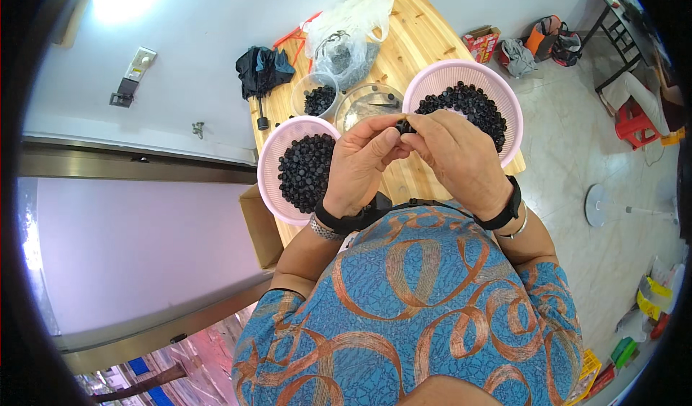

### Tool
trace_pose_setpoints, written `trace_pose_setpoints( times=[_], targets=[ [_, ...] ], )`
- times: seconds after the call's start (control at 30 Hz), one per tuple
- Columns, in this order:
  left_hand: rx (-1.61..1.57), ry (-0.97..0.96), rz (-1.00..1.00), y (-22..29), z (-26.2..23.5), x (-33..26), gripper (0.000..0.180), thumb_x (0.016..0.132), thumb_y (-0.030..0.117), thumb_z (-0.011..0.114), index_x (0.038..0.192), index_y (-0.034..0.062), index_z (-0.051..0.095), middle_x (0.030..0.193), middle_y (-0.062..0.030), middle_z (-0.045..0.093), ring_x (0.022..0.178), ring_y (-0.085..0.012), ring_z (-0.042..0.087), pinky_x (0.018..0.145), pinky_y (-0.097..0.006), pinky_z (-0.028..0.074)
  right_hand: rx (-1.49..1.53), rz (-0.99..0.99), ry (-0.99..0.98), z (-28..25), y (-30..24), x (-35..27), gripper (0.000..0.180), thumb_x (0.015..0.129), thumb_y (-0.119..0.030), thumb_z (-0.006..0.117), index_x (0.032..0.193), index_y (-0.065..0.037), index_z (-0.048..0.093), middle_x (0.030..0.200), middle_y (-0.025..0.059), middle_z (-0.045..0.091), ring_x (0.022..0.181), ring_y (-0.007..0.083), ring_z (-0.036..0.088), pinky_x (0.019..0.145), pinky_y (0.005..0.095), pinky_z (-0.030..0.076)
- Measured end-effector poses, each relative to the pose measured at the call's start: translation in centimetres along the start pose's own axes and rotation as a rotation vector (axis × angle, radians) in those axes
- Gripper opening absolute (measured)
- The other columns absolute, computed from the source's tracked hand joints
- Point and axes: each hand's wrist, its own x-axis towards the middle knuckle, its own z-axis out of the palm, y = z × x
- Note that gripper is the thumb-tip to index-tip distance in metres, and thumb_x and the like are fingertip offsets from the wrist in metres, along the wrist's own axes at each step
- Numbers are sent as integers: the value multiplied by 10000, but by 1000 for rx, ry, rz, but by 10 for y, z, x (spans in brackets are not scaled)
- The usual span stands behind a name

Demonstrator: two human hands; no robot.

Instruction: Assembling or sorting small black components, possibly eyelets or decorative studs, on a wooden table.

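My left hand (364, 162) and my right hand (460, 157) meet over the near part of the table. Both pinch a small black round piece (405, 126) between their fingertips; the fingers cover most of it. To the left, a pink basket (268, 162) holds many small black caps (306, 171). Behind my right hand stands a second pink basket (513, 110) with more black pieces (468, 107). A clear round container (299, 92) with black pieces stands farther back. Beside it lies a clear round lid or tray (353, 107) with a dark, thin tool (386, 105) on it.
The wooden table (425, 34) bears a white plastic bag (353, 16) and a folded dark umbrella (263, 74). A cardboard box (259, 226) stands by its left edge. Bags (551, 42), a red stool (634, 123) and a white fan (597, 205) are on the floor to the right.
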Motion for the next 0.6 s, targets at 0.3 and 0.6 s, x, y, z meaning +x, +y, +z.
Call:
trace_pose_setpoints(
  times=[0.3,0.6],
  targets=[
    [-102,44,-52,1,5,1,224,894,110,518,1086,0,553,964,-64,616,831,-118,600,747,-238,503,48,58,-5,4,-3,1,292,788,-107,584,1056,-18,508,840,96,543,763,245,567,630,313,476],
    [29,47,11,2,3,-1,214,884,74,524,1075,-16,557,933,-88,625,799,-138,608,725,-246,502,56,47,-104,-3,0,1,357,740,-28,535,1093,-3,485,919,118,561,829,260,574,677,326,487]
  ],
)
